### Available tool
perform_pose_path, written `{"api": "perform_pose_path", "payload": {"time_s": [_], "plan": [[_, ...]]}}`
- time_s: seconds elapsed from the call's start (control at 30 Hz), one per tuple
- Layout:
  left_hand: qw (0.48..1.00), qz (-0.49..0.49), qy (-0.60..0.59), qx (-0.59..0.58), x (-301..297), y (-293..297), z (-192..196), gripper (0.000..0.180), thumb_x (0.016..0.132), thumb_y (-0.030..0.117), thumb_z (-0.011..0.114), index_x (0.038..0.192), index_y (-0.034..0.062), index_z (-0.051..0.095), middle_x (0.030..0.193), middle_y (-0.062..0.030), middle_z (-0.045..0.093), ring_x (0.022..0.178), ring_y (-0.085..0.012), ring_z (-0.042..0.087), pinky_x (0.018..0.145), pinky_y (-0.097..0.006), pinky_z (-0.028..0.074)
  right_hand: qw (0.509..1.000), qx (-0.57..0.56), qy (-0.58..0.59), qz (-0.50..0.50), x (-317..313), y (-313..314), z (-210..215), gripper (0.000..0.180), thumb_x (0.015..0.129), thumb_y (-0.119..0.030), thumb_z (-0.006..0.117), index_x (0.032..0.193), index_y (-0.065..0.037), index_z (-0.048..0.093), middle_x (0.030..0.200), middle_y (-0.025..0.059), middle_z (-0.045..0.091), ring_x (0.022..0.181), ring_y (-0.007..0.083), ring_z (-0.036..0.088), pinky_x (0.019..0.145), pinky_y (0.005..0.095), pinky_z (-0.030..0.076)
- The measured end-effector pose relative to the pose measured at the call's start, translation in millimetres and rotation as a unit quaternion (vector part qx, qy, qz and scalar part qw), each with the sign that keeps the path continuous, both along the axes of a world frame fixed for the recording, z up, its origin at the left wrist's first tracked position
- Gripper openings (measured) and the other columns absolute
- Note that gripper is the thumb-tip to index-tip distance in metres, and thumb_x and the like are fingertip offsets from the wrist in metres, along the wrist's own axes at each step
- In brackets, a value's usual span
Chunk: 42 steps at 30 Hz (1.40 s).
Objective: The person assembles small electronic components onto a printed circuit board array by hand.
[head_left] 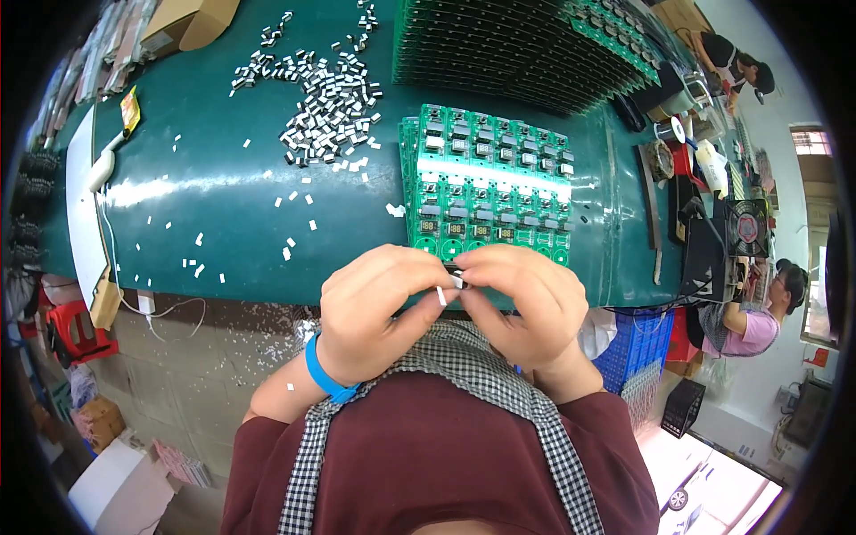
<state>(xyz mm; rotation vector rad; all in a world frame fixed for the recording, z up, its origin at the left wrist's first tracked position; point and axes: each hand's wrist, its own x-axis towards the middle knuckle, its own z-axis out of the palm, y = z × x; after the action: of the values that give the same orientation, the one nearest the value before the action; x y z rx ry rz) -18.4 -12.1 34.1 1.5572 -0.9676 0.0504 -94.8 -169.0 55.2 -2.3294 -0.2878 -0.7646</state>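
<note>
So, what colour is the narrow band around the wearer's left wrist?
Bright blue: the band shows in the head view.

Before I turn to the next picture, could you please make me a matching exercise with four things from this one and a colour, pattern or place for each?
Things:
1. Apron
2. Circuit boards
3. White strip
4. Packet

Descriptions:
A. Yellow, toward the table's left end
B. At the left hand
C. Black and white checks
D. Green

Right pairs: 1-C, 2-D, 3-B, 4-A
</note>
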Motion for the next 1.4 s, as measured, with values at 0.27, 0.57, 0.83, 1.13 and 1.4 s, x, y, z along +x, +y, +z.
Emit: {"api": "perform_pose_path", "payload": {"time_s": [0.27,0.57,0.83,1.13,1.4], "plan": [[0.996,-0.054,0.013,-0.065,-0.4,-1.6,-14.9,0.015,0.073,0.004,0.072,0.083,0.0019,0.061,0.076,-0.0088,0.063,0.066,-0.0237,0.063,0.058,-0.030,0.050,0.979,0.183,0.075,0.054,-5.1,-3.1,-3.3,0.024,0.065,0.002,0.077,0.087,-0.001,0.066,0.083,0.0104,0.067,0.076,0.0211,0.067,0.064,0.0286,0.054],[0.988,-0.112,0.059,-0.083,-0.1,-3.1,-20.6,0.016,0.079,0.009,0.069,0.086,0.0019,0.057,0.076,-0.0089,0.062,0.066,-0.0237,0.062,0.058,-0.030,0.050,0.979,0.164,0.067,0.102,-5.2,-4.0,-0.8,0.023,0.065,0.002,0.076,0.085,-0.001,0.065,0.081,0.0095,0.065,0.072,0.0218,0.065,0.061,0.0289,0.052],[0.995,-0.086,0.016,-0.041,-0.2,-1.0,-15.1,0.026,0.074,0.004,0.071,0.099,0.0014,0.064,0.085,-0.0102,0.067,0.073,-0.0247,0.067,0.062,-0.031,0.053,0.993,0.065,0.069,0.069,-8.5,-8.0,8.5,0.020,0.068,0.001,0.074,0.085,-0.001,0.065,0.081,0.0087,0.065,0.070,0.0198,0.065,0.058,0.0284,0.053],[0.999,-0.031,-0.034,-0.027,-1.6,2.0,-12.0,0.017,0.070,-0.001,0.072,0.085,0.0031,0.066,0.080,-0.0084,0.068,0.071,-0.0225,0.067,0.060,-0.029,0.053,0.996,0.074,0.027,0.034,-15.3,-3.3,0.1,0.024,0.066,0.002,0.076,0.087,-0.002,0.066,0.084,0.0093,0.067,0.073,0.0200,0.067,0.062,0.0276,0.055],[0.947,0.246,-0.036,0.204,58.4,31.1,-35.2,0.008,0.080,0.007,0.065,0.086,0.0039,0.061,0.087,-0.0108,0.063,0.085,-0.0282,0.062,0.074,-0.036,0.049,0.994,-0.021,0.042,-0.103,-18.2,-51.0,6.0,0.024,0.066,0.004,0.073,0.087,-0.002,0.066,0.083,0.0097,0.066,0.075,0.0222,0.065,0.064,0.0294,0.053]]}}
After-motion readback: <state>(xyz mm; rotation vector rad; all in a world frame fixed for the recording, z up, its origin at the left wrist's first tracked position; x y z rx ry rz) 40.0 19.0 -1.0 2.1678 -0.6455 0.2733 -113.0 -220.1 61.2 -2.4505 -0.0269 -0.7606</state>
